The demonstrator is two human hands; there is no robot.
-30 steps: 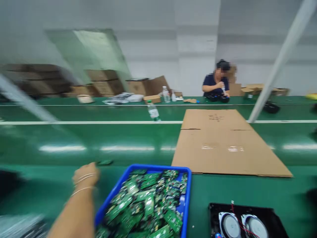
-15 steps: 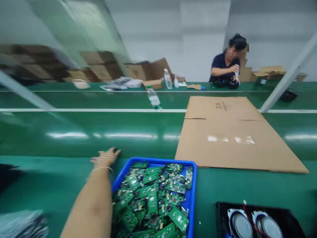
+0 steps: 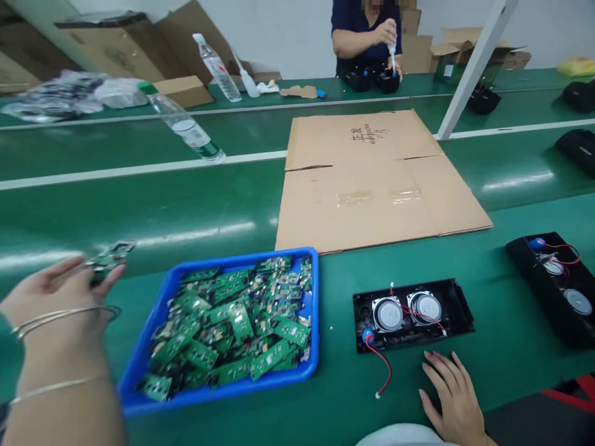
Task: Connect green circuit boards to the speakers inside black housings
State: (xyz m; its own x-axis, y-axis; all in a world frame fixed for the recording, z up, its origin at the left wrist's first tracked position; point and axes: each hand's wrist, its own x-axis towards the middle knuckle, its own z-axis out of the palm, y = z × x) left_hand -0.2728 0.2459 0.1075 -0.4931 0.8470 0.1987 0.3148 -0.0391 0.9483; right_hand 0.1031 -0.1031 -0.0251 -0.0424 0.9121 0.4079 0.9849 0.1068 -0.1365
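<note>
At the left, my left hand [image 3: 69,285] holds a small green circuit board [image 3: 110,259] between its fingers, left of the blue tray. Many green boards fill the blue tray [image 3: 314,310]. My right hand [image 3: 450,393] rests on the green table with its fingers spread and nothing in them. Just beyond it lies a black speaker panel [image 3: 458,303] with two round speakers, a blue part and red wires.
A flattened cardboard sheet [image 3: 372,179] lies beyond the tray. Another black housing [image 3: 548,297] is at the right. A green-capped bottle [image 3: 186,127] leans behind the belt. Across, a person [image 3: 357,43] holds a white tool over black parts.
The view has swung right and down. My left hand, earlier reaching past the tray's far left corner, now holds a circuit board. My right hand and the whole speaker panel have come into view.
</note>
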